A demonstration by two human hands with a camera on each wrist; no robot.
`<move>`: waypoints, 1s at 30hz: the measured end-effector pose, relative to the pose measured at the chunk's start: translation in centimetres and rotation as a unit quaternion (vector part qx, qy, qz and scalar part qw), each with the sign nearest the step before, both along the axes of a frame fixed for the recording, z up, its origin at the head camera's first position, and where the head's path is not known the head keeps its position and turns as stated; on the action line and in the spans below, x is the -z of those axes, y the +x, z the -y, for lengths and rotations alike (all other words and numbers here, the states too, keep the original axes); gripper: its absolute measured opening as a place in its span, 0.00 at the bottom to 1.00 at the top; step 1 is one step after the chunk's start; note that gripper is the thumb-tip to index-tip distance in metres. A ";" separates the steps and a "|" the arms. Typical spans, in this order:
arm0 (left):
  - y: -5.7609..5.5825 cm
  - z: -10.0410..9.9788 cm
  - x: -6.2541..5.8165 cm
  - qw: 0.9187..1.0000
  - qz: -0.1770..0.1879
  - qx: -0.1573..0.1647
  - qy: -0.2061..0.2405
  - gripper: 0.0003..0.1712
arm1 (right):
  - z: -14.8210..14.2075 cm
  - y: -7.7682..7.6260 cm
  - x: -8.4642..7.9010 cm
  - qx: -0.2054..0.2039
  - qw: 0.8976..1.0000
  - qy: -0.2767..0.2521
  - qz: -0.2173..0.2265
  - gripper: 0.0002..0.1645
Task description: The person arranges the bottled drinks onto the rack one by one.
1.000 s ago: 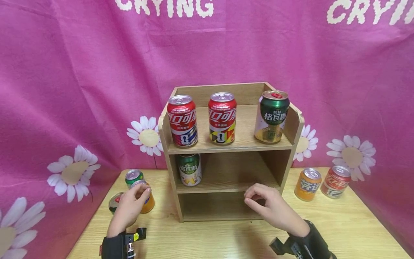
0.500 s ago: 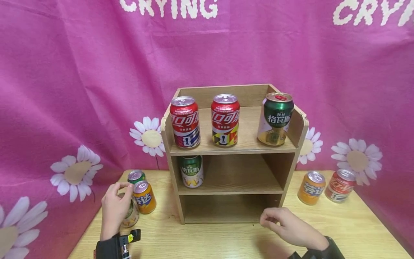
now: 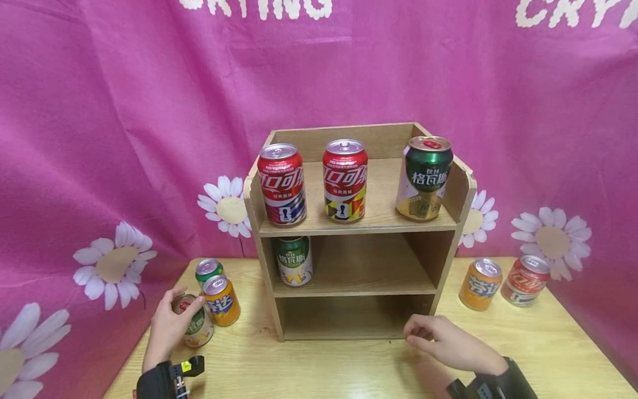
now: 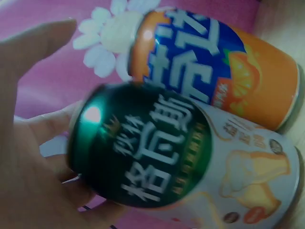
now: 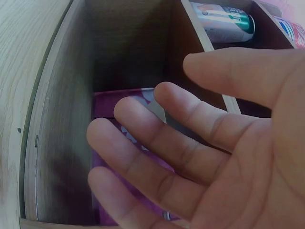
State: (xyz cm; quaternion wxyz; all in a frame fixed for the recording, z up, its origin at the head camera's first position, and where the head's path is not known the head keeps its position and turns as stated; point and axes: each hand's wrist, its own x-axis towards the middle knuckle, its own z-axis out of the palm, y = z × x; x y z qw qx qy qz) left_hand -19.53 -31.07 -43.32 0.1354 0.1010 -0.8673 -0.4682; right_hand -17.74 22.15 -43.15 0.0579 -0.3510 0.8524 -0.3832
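Observation:
My left hand (image 3: 171, 321) is spread around the upper part of a green-and-white kvass can (image 3: 198, 328) on the table at left. In the left wrist view, the thumb (image 4: 50, 45) stands apart from that can, while the other fingers reach behind it; whether they touch is hidden. Right beside it is an orange soda can (image 3: 222, 302), with a green can (image 3: 208, 270) behind. My right hand (image 3: 451, 339) hovers before the bottom tier of a wooden shelf (image 3: 356, 227), fingers loosely bent and holding nothing.
Two red cola cans, one at left (image 3: 282, 185) and one mid-shelf (image 3: 345, 183), share the top tier with a green-and-gold kvass can (image 3: 425, 180). Another kvass can (image 3: 294, 261) stands on the middle tier. An orange can (image 3: 480, 284) and a red can (image 3: 526, 281) stand at right.
My left hand has moved left and down from over the orange can to the kvass can's far side. The right hand has shifted right and down from the shelf front.

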 end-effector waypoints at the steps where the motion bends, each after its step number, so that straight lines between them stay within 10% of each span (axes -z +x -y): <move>1: -0.1 0.2 0.3 1.000 0.003 0.002 0.011 0.40 | 0.0 -0.1 0.0 0.003 1.000 0.003 -0.001 0.03; 12: -0.9 0.8 3.3 0.998 0.021 -0.018 0.050 0.54 | 0.0 0.1 -0.2 0.009 1.000 0.006 0.011 0.02; 30: -1.6 0.2 4.8 0.995 -0.044 -0.085 0.042 0.52 | -0.3 -0.1 -0.1 0.002 1.000 -0.003 0.017 0.02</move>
